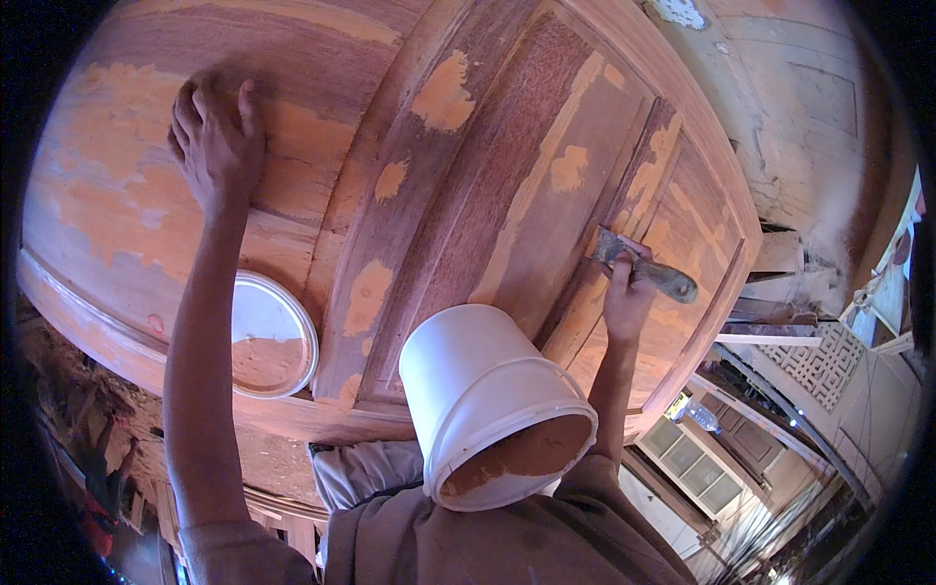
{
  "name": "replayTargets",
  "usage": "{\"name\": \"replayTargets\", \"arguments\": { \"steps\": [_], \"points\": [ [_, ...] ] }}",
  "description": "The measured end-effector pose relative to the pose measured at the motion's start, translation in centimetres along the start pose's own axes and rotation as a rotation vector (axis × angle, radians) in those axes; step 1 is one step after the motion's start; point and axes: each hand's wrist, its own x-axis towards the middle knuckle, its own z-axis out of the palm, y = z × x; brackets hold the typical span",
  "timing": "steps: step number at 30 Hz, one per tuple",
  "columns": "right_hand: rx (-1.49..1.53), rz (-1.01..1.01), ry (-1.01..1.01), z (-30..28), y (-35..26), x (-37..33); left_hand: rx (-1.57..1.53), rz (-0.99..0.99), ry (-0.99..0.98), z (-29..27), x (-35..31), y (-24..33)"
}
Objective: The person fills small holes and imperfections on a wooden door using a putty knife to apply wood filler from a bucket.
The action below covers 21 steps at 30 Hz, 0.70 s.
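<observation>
A large reddish-brown wooden door panel (483,185) lies before me, with orange-tan filler (117,200) smeared over it in patches. My left hand (219,146) rests on its left part, holding nothing, thumb apart from the fingers. Over at the right, my right hand (626,297) is closed around a putty knife (675,283), its stained blade against the panel beside a molding strip. A white bucket (468,356) leans tilted at the panel's near edge, its mouth toward me and brown filler inside. Left of the bucket is a round white lid (268,317), partly coated with filler.
Pale paneled boards (804,107) stand beyond the right edge. A glazed wooden frame (692,466), a lattice panel (824,363) and more timber sit at the lower right. Wood scraps and debris (88,429) cover the ground at the lower left.
</observation>
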Motion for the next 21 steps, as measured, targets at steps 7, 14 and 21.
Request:
{"name": "replayTargets", "arguments": {
  "steps": [7, 14, 21],
  "points": [
    [-0.064, -0.030, 0.070, 2.6, -2.2, -0.7, 0.039, -0.016, 0.001, 0.2, -0.2, -0.1],
    [0.045, -0.100, 0.097, 3.2, -1.7, -0.7, 0.022, -0.008, -0.005, -0.3, 0.0, 0.3],
    [0.350, 0.087, 0.090, 2.3, -0.9, -0.3, 0.054, 0.008, -0.009, 0.0, -0.2, 0.0]
  ]
}}
